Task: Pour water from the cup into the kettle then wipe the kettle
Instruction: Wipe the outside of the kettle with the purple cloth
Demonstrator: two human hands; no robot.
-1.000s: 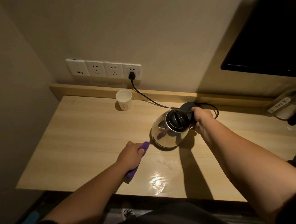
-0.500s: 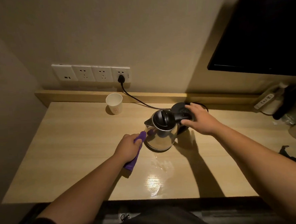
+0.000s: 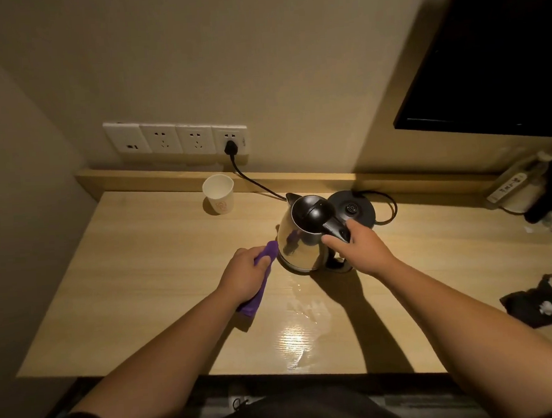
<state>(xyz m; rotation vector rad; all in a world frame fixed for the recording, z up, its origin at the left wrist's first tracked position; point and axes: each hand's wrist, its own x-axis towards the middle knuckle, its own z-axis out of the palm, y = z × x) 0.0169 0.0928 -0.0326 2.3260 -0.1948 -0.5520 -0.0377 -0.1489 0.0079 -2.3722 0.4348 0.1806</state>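
Observation:
A steel kettle (image 3: 298,246) with a black lid stands on the wooden table (image 3: 143,281), off its round black base (image 3: 354,209). My right hand (image 3: 356,247) grips the kettle's black handle. My left hand (image 3: 244,272) holds a purple cloth (image 3: 260,284) whose upper end touches the kettle's left side. A white paper cup (image 3: 219,194) stands upright at the back left, near the wall.
A black cord (image 3: 253,182) runs from the wall socket (image 3: 230,140) to the base. A wet patch (image 3: 303,307) shines in front of the kettle. Dark crumpled items (image 3: 537,302) lie at the right, and bottles (image 3: 525,187) stand at the back right.
The kettle has turned, so its handle now points toward me and the base behind it shows. My right hand shifted with the handle. My left hand keeps the cloth at the kettle's side.

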